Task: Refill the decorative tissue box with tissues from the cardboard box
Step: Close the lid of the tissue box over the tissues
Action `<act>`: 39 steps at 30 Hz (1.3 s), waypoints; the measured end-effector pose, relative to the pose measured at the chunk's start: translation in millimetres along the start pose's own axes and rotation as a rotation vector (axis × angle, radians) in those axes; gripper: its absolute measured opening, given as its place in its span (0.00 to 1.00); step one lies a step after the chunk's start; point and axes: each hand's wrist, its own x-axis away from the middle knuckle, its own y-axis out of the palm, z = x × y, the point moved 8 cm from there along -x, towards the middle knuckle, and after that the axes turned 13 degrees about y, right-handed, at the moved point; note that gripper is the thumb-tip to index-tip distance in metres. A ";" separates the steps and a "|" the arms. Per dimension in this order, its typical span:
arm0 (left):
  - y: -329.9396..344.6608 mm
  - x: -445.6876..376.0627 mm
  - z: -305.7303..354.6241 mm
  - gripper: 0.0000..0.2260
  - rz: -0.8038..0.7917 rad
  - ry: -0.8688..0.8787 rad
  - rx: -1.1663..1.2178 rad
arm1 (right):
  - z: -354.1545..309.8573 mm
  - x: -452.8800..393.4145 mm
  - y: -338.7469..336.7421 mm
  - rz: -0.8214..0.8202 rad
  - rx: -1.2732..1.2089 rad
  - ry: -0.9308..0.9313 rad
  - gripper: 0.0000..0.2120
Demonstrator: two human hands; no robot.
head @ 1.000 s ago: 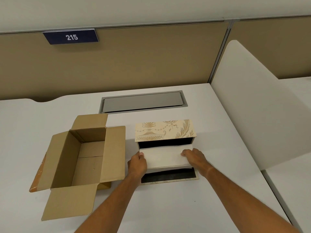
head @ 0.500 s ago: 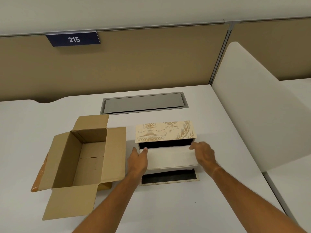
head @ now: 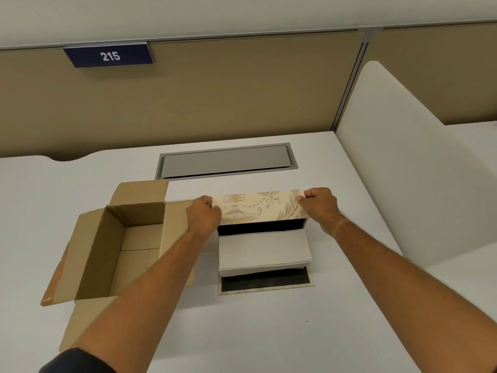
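The decorative tissue box (head: 259,207) stands on the white desk, cream with a gold urn pattern and a black inside. Its front panel (head: 266,284) lies folded flat toward me. A white stack of tissues (head: 263,250) sits inside it, sticking out forward. My left hand (head: 204,215) pinches the left end of the patterned top panel, and my right hand (head: 318,207) pinches its right end. The open cardboard box (head: 115,251) stands just left of it, flaps spread, with no tissues visible inside.
A grey cable hatch (head: 226,161) is set into the desk behind both boxes. A tan partition with a "215" sign (head: 109,56) runs along the back. A white divider panel (head: 403,184) rises at the right edge of the desk.
Both hands left the tissue stack and moved up to the two ends of the patterned top panel, now pinching it. The stack stays in the decorative box.
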 end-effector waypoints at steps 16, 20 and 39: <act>-9.6 22.0 -8.5 0.06 0.048 0.069 0.108 | 15.1 19.9 -4.3 0.021 -0.047 -0.080 0.05; -12.9 30.6 -10.7 0.07 0.046 0.078 0.113 | 20.6 30.7 -7.9 0.031 -0.048 -0.106 0.06; -13.4 99.9 -20.9 0.14 -0.068 0.035 -0.056 | 74.7 79.7 -15.6 -0.019 0.011 -0.066 0.09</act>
